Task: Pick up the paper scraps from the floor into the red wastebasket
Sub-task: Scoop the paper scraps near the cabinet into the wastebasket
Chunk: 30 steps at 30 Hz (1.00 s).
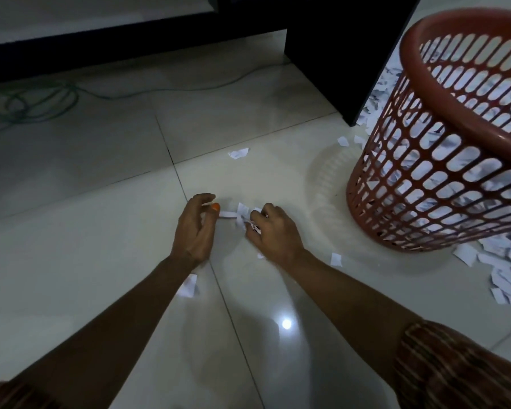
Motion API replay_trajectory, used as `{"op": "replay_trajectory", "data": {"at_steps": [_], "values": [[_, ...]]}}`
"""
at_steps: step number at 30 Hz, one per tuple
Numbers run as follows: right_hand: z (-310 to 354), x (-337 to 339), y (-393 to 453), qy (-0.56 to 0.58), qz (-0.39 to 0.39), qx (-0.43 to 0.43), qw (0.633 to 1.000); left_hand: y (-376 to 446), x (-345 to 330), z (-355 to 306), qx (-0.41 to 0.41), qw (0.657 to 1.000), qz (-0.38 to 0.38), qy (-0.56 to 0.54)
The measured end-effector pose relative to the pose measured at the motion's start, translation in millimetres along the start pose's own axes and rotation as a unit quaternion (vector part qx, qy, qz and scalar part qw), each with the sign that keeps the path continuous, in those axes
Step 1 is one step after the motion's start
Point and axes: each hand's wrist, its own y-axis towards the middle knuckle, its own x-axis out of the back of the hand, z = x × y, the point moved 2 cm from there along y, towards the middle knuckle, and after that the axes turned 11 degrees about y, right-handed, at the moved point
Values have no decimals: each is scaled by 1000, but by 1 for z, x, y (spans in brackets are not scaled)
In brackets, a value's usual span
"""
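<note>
Paper scraps (242, 215) on glossy tile floor (101, 246), R hand (273, 228) clutching some, L hand (195, 228) loosely curled, nr red wastebasket (443, 149)

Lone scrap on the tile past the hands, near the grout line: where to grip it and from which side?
That scrap lies flat on the floor, apart from other pieces. A judgement: come from above and take a pinch grip on its right end, which looks slightly curled and lifted. The left hand is nearer and holds nothing visible; the right hand already holds scraps.

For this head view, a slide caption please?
Both hands gather paper scraps on floor tiles beside a red wastebasket.
</note>
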Motion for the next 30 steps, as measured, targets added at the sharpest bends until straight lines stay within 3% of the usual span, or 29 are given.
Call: {"op": "replay_trajectory", "data": {"at_steps": [4,7,16,19,22,30], "values": [[-8,14,9,50,90,-9,995,-6,0,4,-15,999,12,38],[-11,23,13,73,111,-45,990,-18,4,3,-41,996,-7,85],[-3,29,-5,117,67,-36,990,-88,-1,25,35,941,-6,337],[1,26,-9,114,69,-35,990,-100,-1,13,85,924,-31,372],[-1,29,-9,111,58,-38,991,-106,-8,11,111,926,-10,360],[-15,55,-9,105,3,-43,994,-71,-30,4,10,936,53,348]]}}
